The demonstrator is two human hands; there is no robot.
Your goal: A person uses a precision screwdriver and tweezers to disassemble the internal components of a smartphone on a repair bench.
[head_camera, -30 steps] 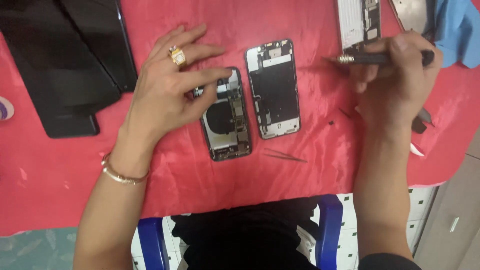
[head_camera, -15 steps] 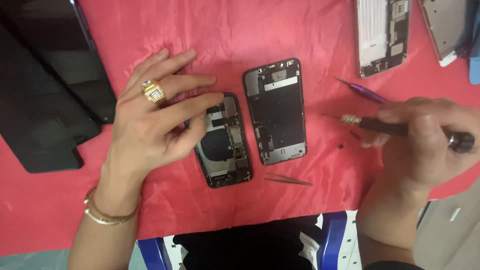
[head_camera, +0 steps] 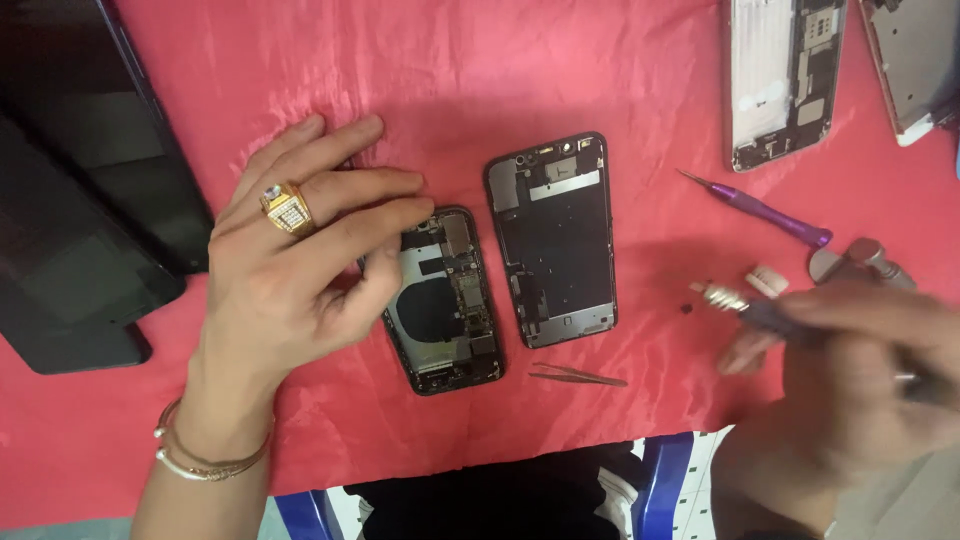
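Red cloth (head_camera: 560, 80) covers the work surface, seen from the head camera looking down.

Left hand (head_camera: 290, 270) rests on the left edge of an opened phone chassis (head_camera: 445, 305), fingers curled and thumb against its side, steadying it flat on the cloth. A gold ring (head_camera: 287, 206) sits on one finger and bangles (head_camera: 205, 462) on the wrist.

Right hand (head_camera: 860, 385), blurred, is closed around a screwdriver (head_camera: 745, 305), tip pointing left and lying well apart from the chassis.

Just beside the chassis, to its right, lies a second opened phone frame (head_camera: 557, 240). Tweezers (head_camera: 578, 376) lie below that frame. A purple-handled tool (head_camera: 765, 212) lies further right. Dark screen panels (head_camera: 80, 190) occupy the left side, and two more dismantled phone bodies (head_camera: 785, 80) the upper right.
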